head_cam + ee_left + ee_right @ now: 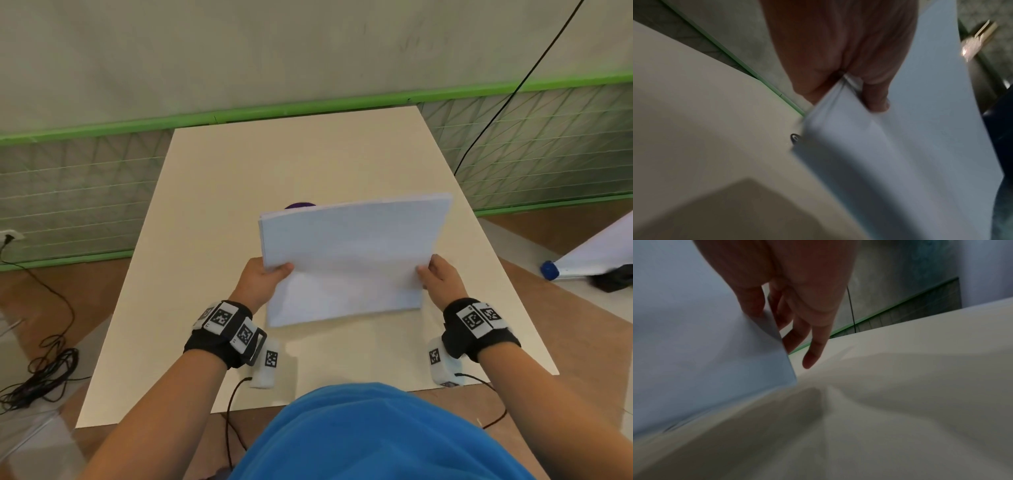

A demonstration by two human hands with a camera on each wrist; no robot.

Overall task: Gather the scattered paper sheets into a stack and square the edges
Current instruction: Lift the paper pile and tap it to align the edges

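Note:
A stack of white paper sheets (349, 260) stands tilted on its lower edge near the middle of the cream table (205, 192). My left hand (265, 279) grips its left edge, thumb on the front face. My right hand (436, 277) pinches its right edge, thumb in front. In the left wrist view the thumb (876, 97) presses the paper stack (890, 154) against the fingers behind. The right wrist view shows the thumb on the paper stack (705, 345), with two fingers (816, 344) stretched out behind its edge. The top edges look slightly fanned.
A purple object (299, 205) peeks out behind the stack's top left corner. A small dark ring (795, 138) lies on the table by the stack. Cables (44, 370) lie on the floor at the left; a black cable (507, 99) hangs at the right.

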